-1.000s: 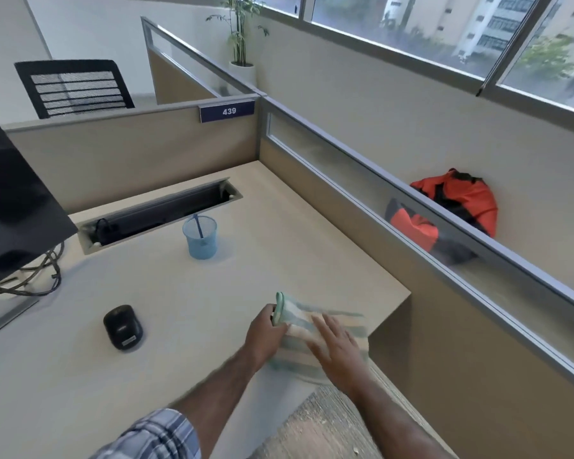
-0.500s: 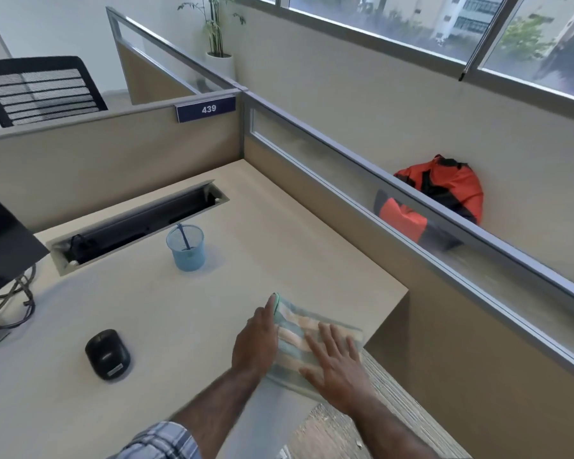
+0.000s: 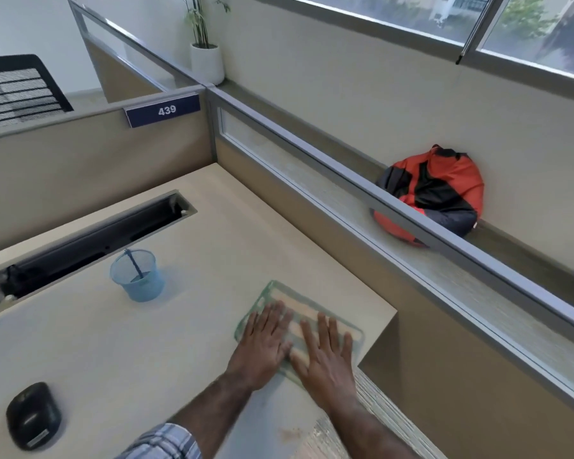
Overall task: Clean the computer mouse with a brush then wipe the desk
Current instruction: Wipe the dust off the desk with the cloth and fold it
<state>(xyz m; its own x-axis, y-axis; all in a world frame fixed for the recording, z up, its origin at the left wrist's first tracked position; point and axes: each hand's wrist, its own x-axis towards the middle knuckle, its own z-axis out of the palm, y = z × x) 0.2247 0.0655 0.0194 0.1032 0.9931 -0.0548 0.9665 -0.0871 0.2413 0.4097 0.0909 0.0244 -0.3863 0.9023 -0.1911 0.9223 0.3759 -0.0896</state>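
Left hand [image 3: 265, 349] and right hand [image 3: 325, 359] lie flat side by side, fingers straight and spread, pressing a green-striped cloth [image 3: 289, 294] onto the tabletop [image 3: 146, 342] near its right front corner. At far left a black computer mouse [image 3: 33, 415] sits on the tabletop, well apart from the cloth. Between them, farther back, a blue mesh cup [image 3: 138, 279] holds a thin brush [image 3: 134, 264], leaning. Beyond the partition [image 3: 345, 180] at right lies an orange-and-black beanbag [image 3: 434, 193].

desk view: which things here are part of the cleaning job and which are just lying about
In the job: striped cloth under left hand and right hand, mouse, brush in blue cup, desk.
Lying about: orange bag, potted plant, chair, 439 sign.
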